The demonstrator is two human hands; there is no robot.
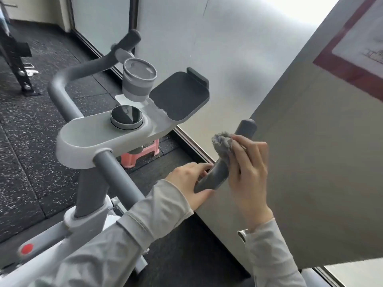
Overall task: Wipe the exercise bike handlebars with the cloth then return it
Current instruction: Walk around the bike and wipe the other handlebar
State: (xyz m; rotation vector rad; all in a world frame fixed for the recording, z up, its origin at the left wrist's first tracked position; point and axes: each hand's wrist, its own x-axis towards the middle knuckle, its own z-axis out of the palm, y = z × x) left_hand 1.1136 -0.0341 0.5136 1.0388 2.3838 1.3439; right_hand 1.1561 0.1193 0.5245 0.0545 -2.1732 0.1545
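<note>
The exercise bike's grey handlebars curve around a pale console (99, 135). The right grip (215, 172) points up and away, its tip (246, 126) near the wall. My right hand (248, 162) presses a fluffy grey cloth (222, 145) around the upper part of this grip. My left hand (190, 179) clasps the same grip lower down, thumb underneath. The left grip (129, 41) stands free at the far side, with the left bar (58, 92) bending down toward the console.
A grey cup holder (138, 79), a round dial (126, 117) and a dark tablet tray (180, 94) sit on the console. A grey wall panel (310, 162) stands close on the right. A pink stool (141, 152) rests on the speckled black floor (31, 131).
</note>
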